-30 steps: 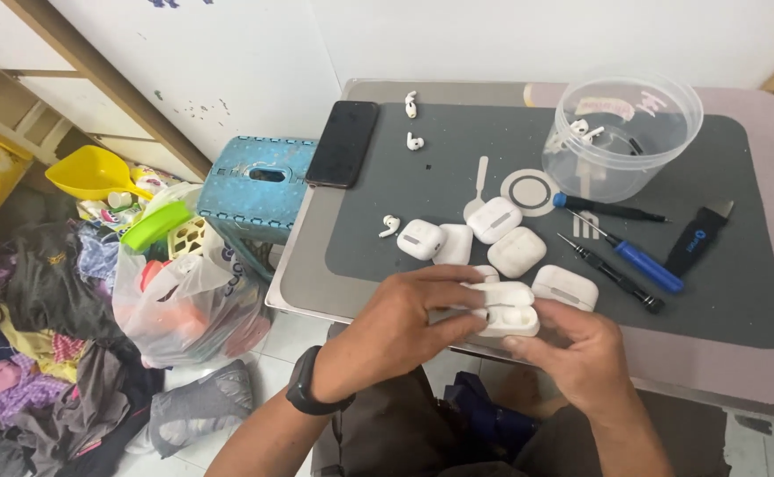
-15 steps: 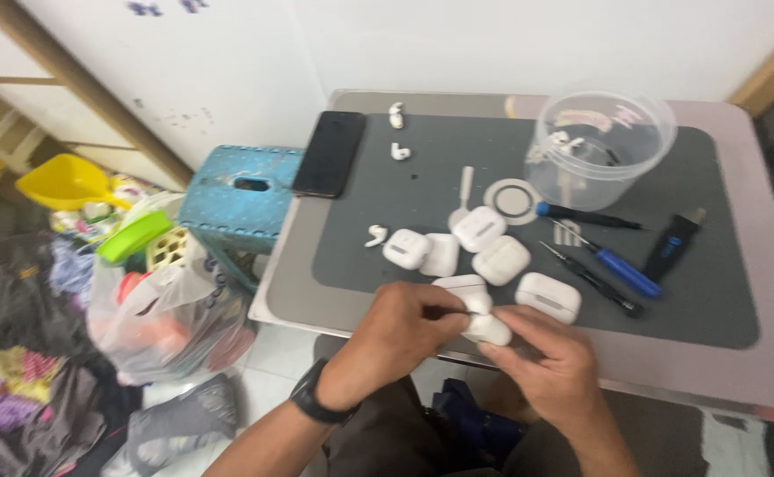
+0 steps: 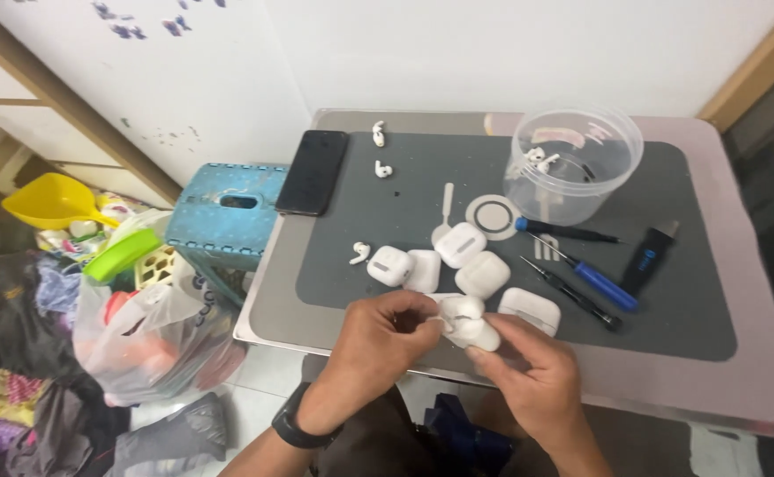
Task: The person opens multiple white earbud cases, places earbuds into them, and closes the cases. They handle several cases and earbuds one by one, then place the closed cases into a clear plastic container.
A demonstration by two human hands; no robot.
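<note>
Over the near edge of a grey work mat point(image 3: 687, 318), the right hand point(image 3: 528, 375) cradles a white earbud charging case point(image 3: 471, 322) from below, steadying it, while the left hand point(image 3: 378, 340) pinches its open top.

- Five white earbud cases: four on your desk point(image 3: 387, 265) point(image 3: 423, 270) point(image 3: 459, 244) point(image 3: 482, 274), one in your hands point(image 3: 468, 322).
- Three loose earbuds point(image 3: 378, 133) point(image 3: 383, 169) point(image 3: 359, 253).
- Three screwdrivers point(image 3: 563, 231) point(image 3: 585, 274) point(image 3: 572, 296).
- One black phone point(image 3: 313, 171).
- One clear tub point(image 3: 575, 164).

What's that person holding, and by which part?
A white earbud case, open, gripped between both hands: right hand underneath its body, left hand at its side.
</note>
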